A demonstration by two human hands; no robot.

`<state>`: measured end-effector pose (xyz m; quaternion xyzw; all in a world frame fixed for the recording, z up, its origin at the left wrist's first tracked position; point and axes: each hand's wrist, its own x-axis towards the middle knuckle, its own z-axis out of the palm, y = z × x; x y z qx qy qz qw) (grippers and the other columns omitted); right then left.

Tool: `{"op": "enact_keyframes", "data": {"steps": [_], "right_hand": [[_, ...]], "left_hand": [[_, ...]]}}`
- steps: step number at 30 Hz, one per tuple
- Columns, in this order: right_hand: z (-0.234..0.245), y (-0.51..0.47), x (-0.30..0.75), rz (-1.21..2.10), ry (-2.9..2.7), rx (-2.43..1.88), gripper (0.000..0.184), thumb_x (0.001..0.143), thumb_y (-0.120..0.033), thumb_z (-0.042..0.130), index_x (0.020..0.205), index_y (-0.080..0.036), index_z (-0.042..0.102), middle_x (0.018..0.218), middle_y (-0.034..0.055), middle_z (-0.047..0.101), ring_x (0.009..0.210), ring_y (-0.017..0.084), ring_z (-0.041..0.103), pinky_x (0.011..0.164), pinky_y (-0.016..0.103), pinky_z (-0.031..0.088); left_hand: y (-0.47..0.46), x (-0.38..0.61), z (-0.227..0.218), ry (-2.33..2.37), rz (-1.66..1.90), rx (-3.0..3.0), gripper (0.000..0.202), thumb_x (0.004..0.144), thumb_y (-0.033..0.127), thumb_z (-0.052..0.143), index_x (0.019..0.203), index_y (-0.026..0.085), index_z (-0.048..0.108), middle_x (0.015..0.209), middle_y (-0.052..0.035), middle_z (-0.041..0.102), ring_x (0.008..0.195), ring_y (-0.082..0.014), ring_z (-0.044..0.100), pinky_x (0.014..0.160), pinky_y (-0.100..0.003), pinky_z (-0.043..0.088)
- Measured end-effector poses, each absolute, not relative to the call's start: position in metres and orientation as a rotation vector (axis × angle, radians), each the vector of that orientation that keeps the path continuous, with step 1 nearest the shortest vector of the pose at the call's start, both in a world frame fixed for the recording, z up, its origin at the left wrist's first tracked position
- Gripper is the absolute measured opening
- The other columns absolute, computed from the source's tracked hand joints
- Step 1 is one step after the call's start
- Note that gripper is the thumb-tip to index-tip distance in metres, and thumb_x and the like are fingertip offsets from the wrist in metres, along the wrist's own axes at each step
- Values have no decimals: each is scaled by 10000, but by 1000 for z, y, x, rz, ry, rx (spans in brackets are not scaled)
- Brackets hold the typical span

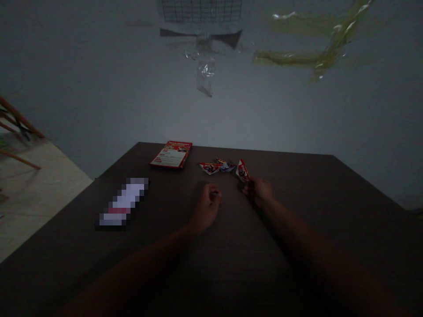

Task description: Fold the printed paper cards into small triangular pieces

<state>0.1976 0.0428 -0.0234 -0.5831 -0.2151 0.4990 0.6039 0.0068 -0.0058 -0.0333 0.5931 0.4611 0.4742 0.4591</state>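
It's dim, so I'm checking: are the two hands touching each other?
No, the table shows between the left hand and the right hand.

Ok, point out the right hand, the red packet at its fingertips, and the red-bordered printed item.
Right hand (261, 192): head view, middle of the hand.
Red packet (243, 171): head view, middle of its printed face.
Red-bordered printed item (172, 155): head view, middle of its top face.
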Motion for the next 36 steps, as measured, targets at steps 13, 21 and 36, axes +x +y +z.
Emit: {"op": "enact_keyframes", "data": {"steps": [13,21,36], "right_hand": [[-23,57,185,1047,-547,-1350,135,703,-277,594,678,-193,491,481,-39,541,369,116,546,392,258,532],[-29,22,178,927,-730,-1355,274,756,-450,516,628,-216,454,451,-56,486,341,113,475,341,228,411],[-27,-3,155,966,-1285,-1322,409,804,-503,506,547,-189,462,446,-56,422,411,92,385,416,209,296]], "left_hand": [[-7,1,-34,1144,1142,1483,262,851,328,467,1073,200,412,957,-25,551,704,-101,581,597,-229,459],[-6,-1,-35,1130,1190,1501,247,825,249,493,1053,198,416,944,-21,549,697,-97,579,594,-220,452],[15,-32,-22,1400,1050,1919,190,803,211,501,981,163,549,868,-45,632,784,-149,618,706,-261,481]]}}
